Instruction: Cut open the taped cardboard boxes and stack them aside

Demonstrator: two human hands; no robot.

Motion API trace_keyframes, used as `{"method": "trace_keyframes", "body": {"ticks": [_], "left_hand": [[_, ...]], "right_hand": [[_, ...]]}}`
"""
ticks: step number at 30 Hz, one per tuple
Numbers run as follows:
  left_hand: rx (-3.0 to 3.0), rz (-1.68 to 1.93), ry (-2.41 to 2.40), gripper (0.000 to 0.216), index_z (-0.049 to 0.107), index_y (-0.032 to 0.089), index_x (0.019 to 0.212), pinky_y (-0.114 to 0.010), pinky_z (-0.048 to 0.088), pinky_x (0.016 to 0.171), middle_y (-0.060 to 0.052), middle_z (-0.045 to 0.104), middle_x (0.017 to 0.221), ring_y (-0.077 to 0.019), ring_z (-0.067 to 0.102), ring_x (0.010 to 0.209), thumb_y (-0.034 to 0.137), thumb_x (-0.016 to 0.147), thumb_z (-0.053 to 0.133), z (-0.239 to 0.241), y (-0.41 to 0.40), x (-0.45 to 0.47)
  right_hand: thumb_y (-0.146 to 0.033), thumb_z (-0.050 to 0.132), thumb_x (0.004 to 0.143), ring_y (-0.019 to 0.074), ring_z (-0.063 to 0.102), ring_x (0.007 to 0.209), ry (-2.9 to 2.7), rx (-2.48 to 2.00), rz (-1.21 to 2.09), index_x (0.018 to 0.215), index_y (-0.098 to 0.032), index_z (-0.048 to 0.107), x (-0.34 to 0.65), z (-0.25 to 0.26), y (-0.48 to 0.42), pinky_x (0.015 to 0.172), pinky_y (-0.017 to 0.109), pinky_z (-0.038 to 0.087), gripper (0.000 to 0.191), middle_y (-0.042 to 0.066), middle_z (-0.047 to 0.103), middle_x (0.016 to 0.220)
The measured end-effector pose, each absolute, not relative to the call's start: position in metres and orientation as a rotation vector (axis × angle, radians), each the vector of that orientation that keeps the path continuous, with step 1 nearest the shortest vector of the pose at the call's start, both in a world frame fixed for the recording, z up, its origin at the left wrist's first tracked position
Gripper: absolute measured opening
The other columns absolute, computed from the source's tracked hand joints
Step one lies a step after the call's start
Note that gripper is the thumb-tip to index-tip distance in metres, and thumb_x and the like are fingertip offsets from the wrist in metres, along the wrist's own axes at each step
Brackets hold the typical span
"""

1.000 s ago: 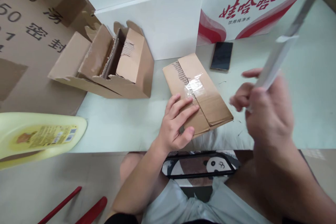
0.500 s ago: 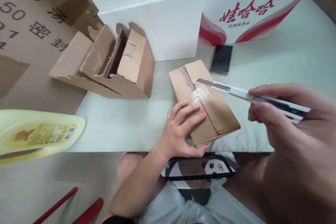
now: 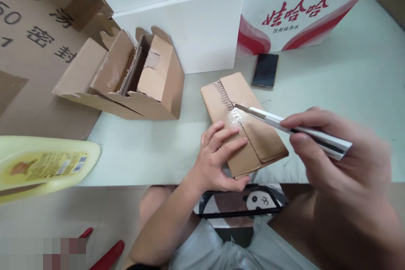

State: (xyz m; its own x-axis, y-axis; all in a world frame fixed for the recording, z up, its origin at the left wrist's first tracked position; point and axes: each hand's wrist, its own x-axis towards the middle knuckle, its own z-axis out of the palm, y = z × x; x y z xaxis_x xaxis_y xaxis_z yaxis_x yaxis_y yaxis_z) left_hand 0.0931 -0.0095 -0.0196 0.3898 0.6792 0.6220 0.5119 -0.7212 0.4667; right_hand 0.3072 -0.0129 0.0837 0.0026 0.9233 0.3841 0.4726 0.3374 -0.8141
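Observation:
A small brown cardboard box lies tilted near the table's front edge, with a torn corrugated strip and clear tape along its seam. My left hand grips its near left side, fingers on top and thumb at the lower edge. In my right hand is a white box cutter, held between thumb and fingers with the blade out. The blade's tip is at the seam, just above the tape; whether it cuts in I cannot tell.
An opened cardboard box stands at the left, before white cartons. A black phone lies beyond the small box. A pale yellow bottle is at the left edge, and a large brown carton stands behind it.
My right hand has moved left with the box cutter, bringing the blade tip down to the seam by the tape. My left hand stays on the box.

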Motion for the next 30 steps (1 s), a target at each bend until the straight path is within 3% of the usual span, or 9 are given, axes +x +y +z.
{"method": "trace_keyframes", "body": {"ticks": [15, 22, 30], "left_hand": [[2.443, 1.311, 1.006, 0.070, 0.057, 0.023, 0.137, -0.052, 0.033, 0.123, -0.011, 0.063, 0.136, -0.0343, 0.051, 0.137, 0.065, 0.081, 0.063, -0.0202, -0.0087, 0.0947], [2.436, 1.312, 1.007, 0.069, 0.058, 0.023, 0.136, -0.051, 0.033, 0.124, -0.011, 0.062, 0.137, -0.0338, 0.047, 0.140, 0.065, 0.081, 0.064, -0.0201, -0.0091, 0.0947], [2.459, 1.272, 1.051, 0.069, 0.056, 0.026, 0.137, -0.054, 0.034, 0.123, -0.010, 0.063, 0.137, -0.0346, 0.051, 0.139, 0.066, 0.080, 0.063, -0.0203, -0.0095, 0.0942]], "right_hand": [[-0.020, 0.064, 0.093, 0.0038, 0.050, 0.055, -1.718, -1.148, 0.362, 0.097, -0.026, 0.069, 0.3110, 0.0750, -0.0086, 0.053, 0.022, 0.041, 0.009, -0.009, 0.065, 0.075], [-0.022, 0.059, 0.097, 0.0069, 0.063, 0.068, -1.832, -1.205, 0.320, 0.098, -0.026, 0.065, 0.3037, 0.0787, -0.0102, 0.065, 0.021, 0.049, 0.007, -0.005, 0.069, 0.082], [-0.020, 0.056, 0.097, 0.0089, 0.063, 0.061, -1.994, -1.186, 0.191, 0.098, -0.022, 0.064, 0.3015, 0.0761, -0.0061, 0.053, 0.022, 0.044, 0.008, -0.001, 0.071, 0.078]]}}
